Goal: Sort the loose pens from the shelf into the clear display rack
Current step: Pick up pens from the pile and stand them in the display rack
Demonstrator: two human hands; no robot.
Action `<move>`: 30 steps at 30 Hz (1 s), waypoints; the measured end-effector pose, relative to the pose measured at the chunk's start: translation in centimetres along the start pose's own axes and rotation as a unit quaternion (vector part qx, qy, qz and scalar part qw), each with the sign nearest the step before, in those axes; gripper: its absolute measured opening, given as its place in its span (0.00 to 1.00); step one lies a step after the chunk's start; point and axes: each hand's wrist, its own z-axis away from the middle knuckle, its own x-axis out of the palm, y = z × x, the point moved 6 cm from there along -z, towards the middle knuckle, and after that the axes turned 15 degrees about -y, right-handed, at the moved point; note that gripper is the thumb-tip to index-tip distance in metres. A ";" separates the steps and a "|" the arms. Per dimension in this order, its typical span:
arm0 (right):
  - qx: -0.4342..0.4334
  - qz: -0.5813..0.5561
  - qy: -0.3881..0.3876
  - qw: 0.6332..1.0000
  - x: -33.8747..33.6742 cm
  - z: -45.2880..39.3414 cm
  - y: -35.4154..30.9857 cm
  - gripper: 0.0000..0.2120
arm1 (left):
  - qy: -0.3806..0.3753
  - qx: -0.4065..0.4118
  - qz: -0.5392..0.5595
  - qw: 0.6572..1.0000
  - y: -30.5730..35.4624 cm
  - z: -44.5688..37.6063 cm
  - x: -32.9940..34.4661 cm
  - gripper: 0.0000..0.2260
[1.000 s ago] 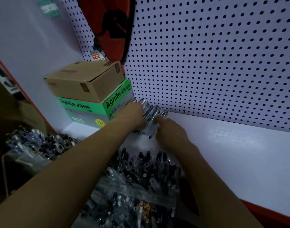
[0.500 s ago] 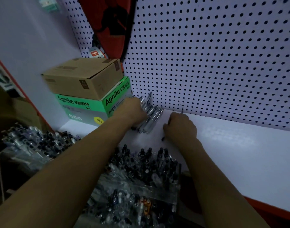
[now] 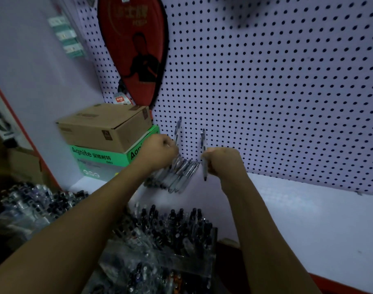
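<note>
A bunch of loose clear pens (image 3: 177, 177) lies on the white shelf (image 3: 308, 219) against the pegboard. My left hand (image 3: 158, 151) grips one pen (image 3: 178, 129) that sticks up above its knuckles. My right hand (image 3: 222, 163) grips another pen (image 3: 203, 153) upright, its tip pointing down just above the shelf. Both hands hover over the bunch. The clear display rack (image 3: 166, 240) stands at the shelf's front edge below my arms, packed with several dark-capped pens.
A brown carton (image 3: 105, 128) sits on a green box (image 3: 100, 158) at the shelf's left end. A red racket case (image 3: 134, 49) hangs on the pegboard (image 3: 266, 92). More pens in clear holders (image 3: 33, 204) stand at the lower left.
Both hands have risen from the bunch, each lifting one pen clear of the shelf. The right hand has moved right, away from the bunch. The view has tilted upward.
</note>
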 end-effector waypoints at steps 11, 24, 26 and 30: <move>-0.118 -0.092 -0.147 0.978 5.4 8.6 -7.8 0.03 | 0.011 0.034 0.294 0.955 3.3 11.0 -4.5 0.04; -0.145 0.140 -0.220 0.955 15.4 12.8 -5.7 0.08 | 0.073 -0.035 0.248 0.965 -7.5 24.0 -2.2 0.04; -0.156 0.183 -0.194 0.951 15.9 12.9 -4.9 0.06 | 0.090 -0.046 0.206 0.973 -9.3 24.6 -2.2 0.06; -0.195 0.258 -0.152 0.934 16.9 13.7 -3.8 0.12 | 0.124 -0.063 0.163 0.977 -10.8 25.7 -2.8 0.12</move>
